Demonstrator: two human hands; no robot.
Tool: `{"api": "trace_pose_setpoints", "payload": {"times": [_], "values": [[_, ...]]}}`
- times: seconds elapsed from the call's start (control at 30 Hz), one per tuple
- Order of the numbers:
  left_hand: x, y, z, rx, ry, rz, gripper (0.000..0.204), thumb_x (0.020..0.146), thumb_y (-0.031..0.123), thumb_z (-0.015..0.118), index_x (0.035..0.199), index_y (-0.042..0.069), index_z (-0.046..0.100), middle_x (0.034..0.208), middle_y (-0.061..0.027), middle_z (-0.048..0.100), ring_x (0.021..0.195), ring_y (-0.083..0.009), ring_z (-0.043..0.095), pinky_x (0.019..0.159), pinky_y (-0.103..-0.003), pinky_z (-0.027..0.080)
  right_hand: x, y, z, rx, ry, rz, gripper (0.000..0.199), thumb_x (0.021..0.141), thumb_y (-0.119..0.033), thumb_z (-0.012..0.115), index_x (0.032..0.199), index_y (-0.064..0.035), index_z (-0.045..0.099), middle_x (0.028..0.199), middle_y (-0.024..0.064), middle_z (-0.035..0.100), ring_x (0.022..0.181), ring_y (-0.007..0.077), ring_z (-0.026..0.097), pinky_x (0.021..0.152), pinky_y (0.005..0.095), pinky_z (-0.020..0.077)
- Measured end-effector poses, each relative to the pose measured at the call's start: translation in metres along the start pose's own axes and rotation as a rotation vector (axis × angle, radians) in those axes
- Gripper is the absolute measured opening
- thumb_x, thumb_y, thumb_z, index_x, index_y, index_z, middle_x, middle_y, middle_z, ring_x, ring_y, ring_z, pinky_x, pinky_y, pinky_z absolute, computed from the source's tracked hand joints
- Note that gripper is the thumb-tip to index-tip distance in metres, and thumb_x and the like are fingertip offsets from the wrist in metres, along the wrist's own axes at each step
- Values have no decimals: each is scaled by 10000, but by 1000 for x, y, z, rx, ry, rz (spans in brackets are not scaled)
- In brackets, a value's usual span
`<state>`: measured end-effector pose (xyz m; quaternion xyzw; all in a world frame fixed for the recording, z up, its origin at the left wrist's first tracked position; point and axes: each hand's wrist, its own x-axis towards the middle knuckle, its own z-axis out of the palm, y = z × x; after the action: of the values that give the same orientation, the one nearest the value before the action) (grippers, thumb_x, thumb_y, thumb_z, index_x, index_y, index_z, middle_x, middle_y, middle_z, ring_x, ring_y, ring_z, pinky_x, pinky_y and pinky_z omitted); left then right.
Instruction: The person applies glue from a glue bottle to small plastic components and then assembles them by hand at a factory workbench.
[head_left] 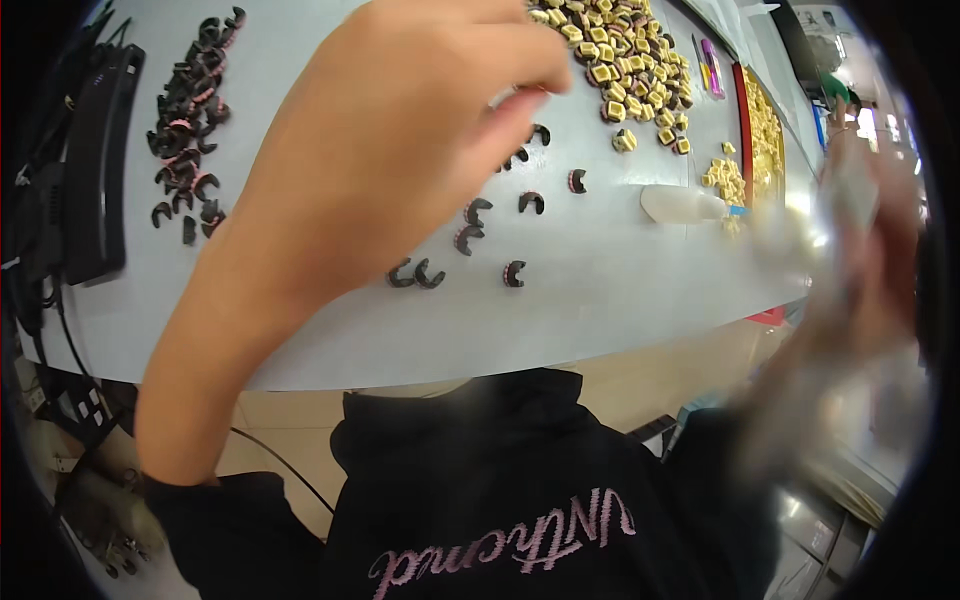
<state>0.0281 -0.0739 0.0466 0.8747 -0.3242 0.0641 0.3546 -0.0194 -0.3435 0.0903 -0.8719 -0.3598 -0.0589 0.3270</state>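
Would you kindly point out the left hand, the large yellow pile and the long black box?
Left hand (410, 115): head view, on the back of the hand.
Yellow pile (640, 76): head view, near its middle.
Black box (102, 165): head view, mid-length on its broad face.

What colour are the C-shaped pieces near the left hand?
The pieces are black, some with pink edges; best seen in the head view.

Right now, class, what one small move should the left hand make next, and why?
If free, the left hand might best reach toward the lone black piece: it lies near the hand, uncovered, apart from the other black pieces. Whether the hand already holds something is unclear.
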Motion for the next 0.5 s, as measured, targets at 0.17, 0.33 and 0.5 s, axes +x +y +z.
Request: {"api": "trace_pose_setpoints", "payload": {"times": [0.17, 0.33, 0.5], "values": [[-26, 15, -17, -36, -224, 143, 149, 762, 3, 669, 910, 22, 663, 935, -113, 633, 953, -287, 568, 841, -356, 486, -56, -53, 94, -127, 310, 301, 379, 675, 84, 827, 1036, 8, 745, 1016, 141, 711, 864, 225, 676, 716, 297, 546], [5, 7, 26, -26, -353, 407, 96, 736, -32, 642, 829, -10, 648, 877, -116, 634, 911, -286, 563, 819, -349, 484, -53, -27, 116, -118, 476, 320, 303, 696, 80, 817, 976, -4, 739, 909, 115, 710, 744, 180, 673, 673, 265, 535], [4, -17, 48, 50, 216, 951, 64, 727, -26, 620, 784, -9, 644, 864, -116, 638, 887, -282, 558, 812, -341, 476, -51, -17, 123, -10, 498, 319, 291, 690, 69, 828, 956, -8, 738, 903, 109, 708, 750, 179, 678, 665, 262, 534]]}}
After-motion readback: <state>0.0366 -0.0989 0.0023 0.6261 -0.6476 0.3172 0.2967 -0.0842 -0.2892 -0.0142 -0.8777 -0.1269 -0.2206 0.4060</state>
